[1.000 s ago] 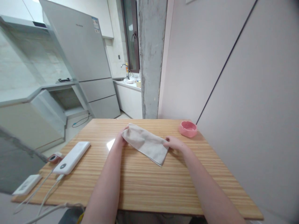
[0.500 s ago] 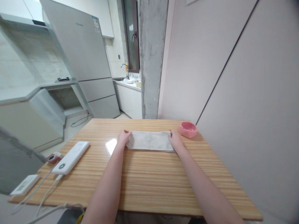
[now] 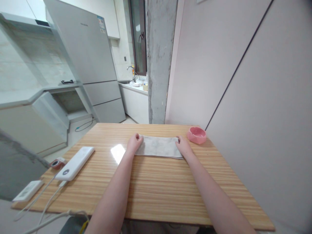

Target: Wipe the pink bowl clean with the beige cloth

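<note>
A light grey folded cloth [image 3: 158, 147] lies as a long flat strip across the far half of the wooden table. At its left end, my left hand [image 3: 135, 143] is closed, with thumb and fingers pinching the far left corner. My right hand [image 3: 183, 145] grips the far right corner in the same way, its fingers curled at the cloth's edge. The near edge of the cloth rests on the tabletop and shows more than one layer on the right. Both forearms reach in from the near side.
A pink bowl-like dish [image 3: 197, 135] stands near the table's far right corner, close to the wall. On the left lie a white power bank [image 3: 75, 163] with cables, a reddish roll [image 3: 57, 163] and a small white box [image 3: 28, 191]. Beyond stands a fridge [image 3: 83, 42].
My left hand has shifted a little to the right along the cloth's left end, its fingers curling further over the corner. The right hand stays in nearly the same place.
</note>
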Tool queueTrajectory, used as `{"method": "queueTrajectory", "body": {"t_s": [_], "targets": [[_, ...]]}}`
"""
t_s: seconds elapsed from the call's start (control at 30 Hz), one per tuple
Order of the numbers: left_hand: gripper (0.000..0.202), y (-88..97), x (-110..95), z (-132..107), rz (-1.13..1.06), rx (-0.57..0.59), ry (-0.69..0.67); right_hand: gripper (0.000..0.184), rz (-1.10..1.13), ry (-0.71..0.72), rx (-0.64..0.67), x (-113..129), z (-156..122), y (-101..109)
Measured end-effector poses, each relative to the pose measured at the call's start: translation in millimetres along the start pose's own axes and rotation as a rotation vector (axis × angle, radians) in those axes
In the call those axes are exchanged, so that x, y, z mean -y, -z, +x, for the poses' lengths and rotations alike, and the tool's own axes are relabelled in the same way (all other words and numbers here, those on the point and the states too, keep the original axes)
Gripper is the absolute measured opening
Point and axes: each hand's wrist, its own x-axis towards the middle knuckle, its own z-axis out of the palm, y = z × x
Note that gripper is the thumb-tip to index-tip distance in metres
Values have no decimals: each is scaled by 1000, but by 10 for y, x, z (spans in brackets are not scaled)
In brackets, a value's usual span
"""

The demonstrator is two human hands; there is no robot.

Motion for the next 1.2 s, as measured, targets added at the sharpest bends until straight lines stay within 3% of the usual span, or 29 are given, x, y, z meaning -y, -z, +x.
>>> {"method": "queueTrajectory", "body": {"t_s": [0.1, 0.37, 0.5, 0.63, 0.73, 0.8, 0.93, 1.07, 1.13, 1.2], "targets": [[2, -17, 10, 15, -30, 0, -5, 38, 10, -4, -3, 3, -1, -1], [28, -4, 34, 4, 43, -2, 13, 38, 0, 4, 8, 24, 0, 8], [15, 17, 15, -3, 111, 16, -16, 37, -2, 5, 16, 33, -2, 11], [27, 83, 19, 4, 126, -10, 1, 33, 16, 10, -5, 21, 6, 1], [24, 129, 37, 5, 146, -62, 36, 33, 10, -9, -71, 17, 8, 5], [39, 139, 39, -9, 172, -70, 52, 34, -11, -16, -78, 30, -2, 14], [85, 151, 39, -50, 242, 2, 141, 28, -83, 16, 34, 92, -45, 27], [85, 220, 52, -52, 219, 133, 235, 21, -135, 55, 84, 157, -79, 31], [78, 263, 7, -58, 149, 92, 202, 18, -132, 56, 96, 194, -93, 33], [68, 279, -103, -90, 68, -85, 88, 16, -110, 61, 117, 246, -117, 28]]}}
